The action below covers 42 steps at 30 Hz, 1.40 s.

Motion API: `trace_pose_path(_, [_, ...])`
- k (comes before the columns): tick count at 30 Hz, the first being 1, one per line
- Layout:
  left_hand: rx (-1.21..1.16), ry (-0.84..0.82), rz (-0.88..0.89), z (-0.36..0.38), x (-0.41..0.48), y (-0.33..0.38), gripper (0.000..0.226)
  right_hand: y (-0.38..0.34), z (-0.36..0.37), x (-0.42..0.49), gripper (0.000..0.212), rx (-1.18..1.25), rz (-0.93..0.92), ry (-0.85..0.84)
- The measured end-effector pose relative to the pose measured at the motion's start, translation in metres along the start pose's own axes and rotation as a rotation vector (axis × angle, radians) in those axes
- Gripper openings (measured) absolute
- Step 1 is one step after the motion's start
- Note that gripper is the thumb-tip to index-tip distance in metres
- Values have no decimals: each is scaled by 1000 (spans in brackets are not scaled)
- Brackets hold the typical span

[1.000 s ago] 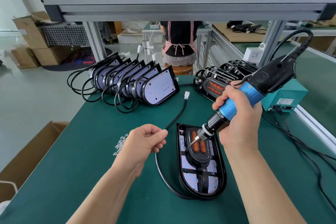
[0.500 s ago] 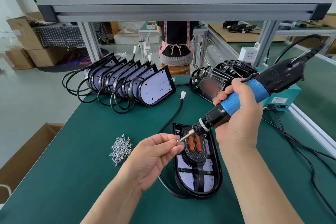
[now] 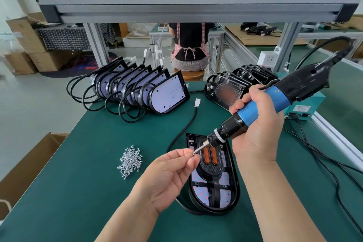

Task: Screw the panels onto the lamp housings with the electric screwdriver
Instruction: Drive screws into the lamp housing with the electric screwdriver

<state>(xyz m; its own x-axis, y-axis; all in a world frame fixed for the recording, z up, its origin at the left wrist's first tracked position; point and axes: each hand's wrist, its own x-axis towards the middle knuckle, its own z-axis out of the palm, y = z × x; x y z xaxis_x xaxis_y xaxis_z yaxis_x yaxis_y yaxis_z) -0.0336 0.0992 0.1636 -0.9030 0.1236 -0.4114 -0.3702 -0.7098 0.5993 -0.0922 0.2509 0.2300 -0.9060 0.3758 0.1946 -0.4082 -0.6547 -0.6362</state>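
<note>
The lamp housing (image 3: 213, 182) lies flat on the green worktop (image 3: 78, 182), right in front of the person, with the black panel (image 3: 209, 165) sitting in it, orange strips up. Just above its top end, the left hand (image 3: 169, 173) pinches a tiny screw (image 3: 193, 153) between thumb and fingers (image 3: 182, 152), right at the bit of the electric screwdriver (image 3: 255, 112). The right hand (image 3: 257, 129) is wrapped round the blue grip, tool tilted down to the left.

I'd guess it's loading the screw onto the bit. What could go wrong:
- the screw sits crooked, falls off on the way down and ends up lost inside the housing
- nothing is pinning the panel, so it could shift when the bit pushes in
- fingertips are very close to the bit if it spins

Hard to tell whether the screw is actually seated on the bit, it's too small. I can't pick out the screw holes either. The spare pile of screws (image 3: 130, 160) is just left, and the screwdriver's cord runs out of shot.
</note>
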Motion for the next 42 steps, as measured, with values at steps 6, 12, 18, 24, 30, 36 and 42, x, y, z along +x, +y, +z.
trace_pose_path(6, [4, -8, 21, -3, 0, -3, 9, 2, -2, -1, 13, -16, -4, 0])
trace_pose_path(12, [118, 38, 246, -3, 1, -13, 9, 4, 0, -3, 13, -38, -50, 56])
trace_pose_path(18, [435, 126, 576, -2, -1, -27, 27, 8, -1, -2, 17, -73, -49, 196])
trace_pose_path(24, [486, 131, 665, 1, -2, -31, 30, 12, -6, 0, 18, -63, 0, 248])
trace_pose_path(30, [471, 63, 646, -1, 0, -29, 27, 8, -7, 1, 22, -50, 6, 222])
trace_pose_path(36, [594, 49, 650, -12, 4, -25, 39, 4, -7, -1, 18, -85, -31, 161])
trace_pose_path(42, [858, 339, 463, -23, 25, -7, 50, -1, -9, -3, 19, -188, -52, 37])
